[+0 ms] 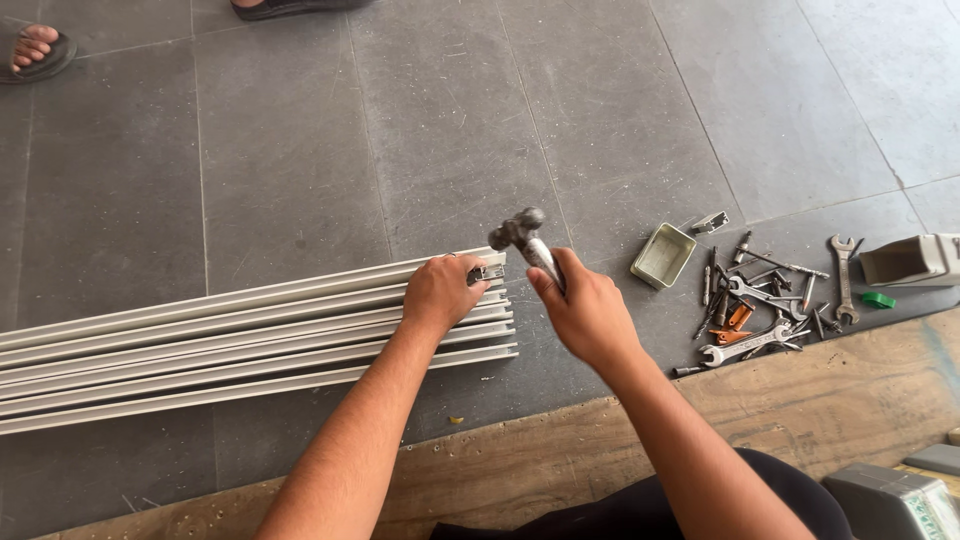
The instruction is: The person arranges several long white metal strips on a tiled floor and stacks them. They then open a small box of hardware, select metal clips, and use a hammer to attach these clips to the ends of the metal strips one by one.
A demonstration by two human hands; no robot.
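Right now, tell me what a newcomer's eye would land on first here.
Mid-frame, the right hand has its grip on a metal ball-peen hammer, raised over the end of a stack of long pale-grey aluminium channel profiles, which the left hand steadies. To the right, a scatter of steel spanners and bits lies on the grey floor beside a small square tray.

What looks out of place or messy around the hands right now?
The tools lie in a loose, overlapping heap on the floor tiles, outside the small tray. The profiles lie stacked neatly. The left hand steadies a small fitting; the right hand holds a hammer.
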